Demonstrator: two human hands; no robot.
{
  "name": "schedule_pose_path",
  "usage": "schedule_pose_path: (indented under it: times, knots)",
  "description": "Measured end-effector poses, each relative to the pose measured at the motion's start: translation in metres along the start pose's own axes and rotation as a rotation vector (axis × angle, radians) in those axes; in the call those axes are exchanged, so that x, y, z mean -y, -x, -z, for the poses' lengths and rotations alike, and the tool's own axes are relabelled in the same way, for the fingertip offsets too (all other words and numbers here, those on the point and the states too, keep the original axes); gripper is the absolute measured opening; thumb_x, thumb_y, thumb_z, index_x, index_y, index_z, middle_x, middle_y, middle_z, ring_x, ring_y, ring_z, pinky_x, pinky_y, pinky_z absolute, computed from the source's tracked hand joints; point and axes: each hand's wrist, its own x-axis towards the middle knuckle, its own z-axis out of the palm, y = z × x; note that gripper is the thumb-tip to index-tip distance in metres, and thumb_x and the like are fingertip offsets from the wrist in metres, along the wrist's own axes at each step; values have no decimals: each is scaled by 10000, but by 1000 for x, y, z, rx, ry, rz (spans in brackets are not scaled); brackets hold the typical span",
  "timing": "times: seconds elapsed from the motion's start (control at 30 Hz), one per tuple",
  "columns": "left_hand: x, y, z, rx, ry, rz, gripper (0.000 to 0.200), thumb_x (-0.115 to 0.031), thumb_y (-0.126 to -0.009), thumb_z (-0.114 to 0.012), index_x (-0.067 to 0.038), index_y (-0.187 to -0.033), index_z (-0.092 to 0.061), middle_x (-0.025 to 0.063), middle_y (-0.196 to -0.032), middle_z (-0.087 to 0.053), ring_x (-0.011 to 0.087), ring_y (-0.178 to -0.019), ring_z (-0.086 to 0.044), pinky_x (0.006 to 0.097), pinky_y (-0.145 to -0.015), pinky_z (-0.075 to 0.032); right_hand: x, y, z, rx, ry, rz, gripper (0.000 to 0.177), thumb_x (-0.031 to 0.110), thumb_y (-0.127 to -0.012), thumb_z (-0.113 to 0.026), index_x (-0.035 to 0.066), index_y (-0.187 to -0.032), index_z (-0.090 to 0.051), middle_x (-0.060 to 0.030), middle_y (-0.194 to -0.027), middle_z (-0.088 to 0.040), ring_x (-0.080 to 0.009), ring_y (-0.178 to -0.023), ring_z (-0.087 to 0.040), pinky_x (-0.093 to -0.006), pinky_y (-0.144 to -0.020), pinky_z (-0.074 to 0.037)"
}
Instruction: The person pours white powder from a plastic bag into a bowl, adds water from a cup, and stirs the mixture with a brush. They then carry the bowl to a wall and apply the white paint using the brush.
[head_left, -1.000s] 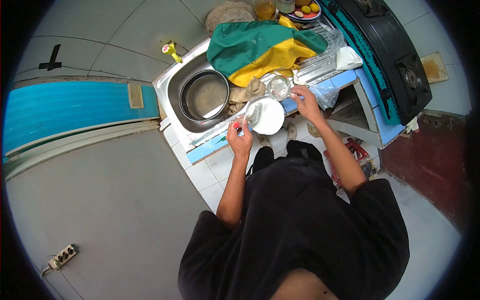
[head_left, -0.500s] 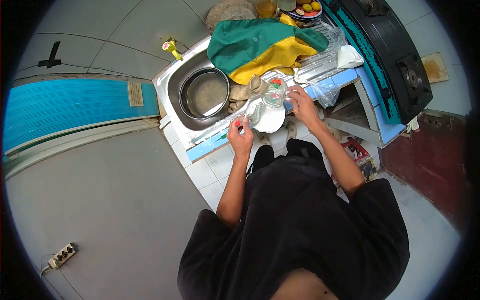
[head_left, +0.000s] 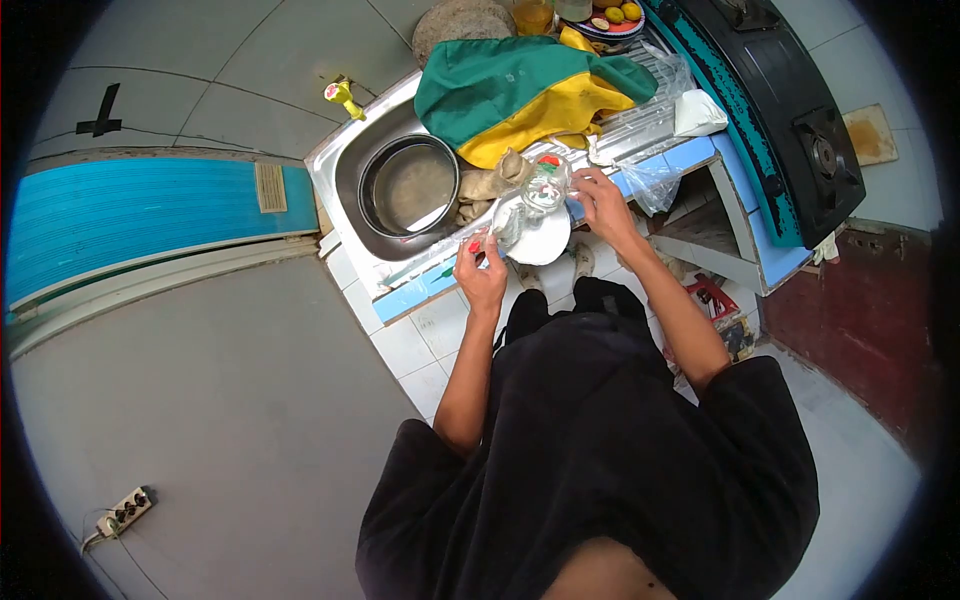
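Observation:
My left hand (head_left: 482, 278) pinches one end of a crumpled clear plastic bag (head_left: 545, 190) by the sink's front edge. A small red piece shows at its fingertips. My right hand (head_left: 606, 207) is closed on the bag's other side, with its fingertips pressed together. Red and green bits show through the plastic, too small to name. Under the bag, a round white plate (head_left: 545, 242) juts past the counter's front edge. Beside it lie wrinkled brown pieces (head_left: 482, 185), whose kind I cannot make out.
A round dark pan (head_left: 372, 190) with cloudy liquid sits in the steel sink (head_left: 350, 160). A green and yellow cloth (head_left: 520, 95) covers part of the drainboard. To the right stands a black and teal gas stove (head_left: 790, 120); a fruit plate (head_left: 612, 32) is at the back.
The clear bag between my hands has shifted slightly and folded differently, so less of the red and green shows. Both hands stay nearly in place.

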Motion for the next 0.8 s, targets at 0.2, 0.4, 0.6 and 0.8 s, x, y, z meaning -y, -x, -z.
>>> schedule_pose_path:
  times: [0.2, 0.4, 0.6, 0.8]
  knots:
    - [-2, -4, 3, -10, -3, -11, 198, -113, -886, -621, 45, -1001, -648, 157, -937, -662, 192, -800, -646, 278, -591, -557, -30, -9, -8, -9, -105, -80, 221, 104, -811, -650, -5, -1004, -659, -143, -1000, -646, -292, -903, -622, -364, -793, -487]
    - [-3, -6, 5, 34, -14, -58, 182, -104, -886, -616, 37, -995, -651, 149, -938, -660, 195, -796, -644, 279, -595, -552, -70, -29, -32, 35, -308, -452, 281, 255, -854, -677, 24, -1012, -669, -108, -886, -684, -168, -743, -606, -308, -695, -486]
    - [-9, -8, 4, 51, -20, -81, 177, -101, -886, -615, 37, -992, -648, 142, -942, -661, 199, -792, -645, 286, -595, -549, -106, -38, -62, 12, -432, -496, 292, 271, -875, -660, 9, -1002, -661, -70, -799, -675, -151, -666, -594, -291, -625, -480]
    - [-9, -10, 7, 79, -58, -130, 146, -35, -846, -633, 43, -969, -636, 182, -880, -642, 300, -768, -651, 342, -654, -529, -106, -31, -64, 61, -546, -631, 311, 223, -910, -635, -18, -1100, -590, -65, -886, -634, -113, -813, -603, -241, -658, -511]
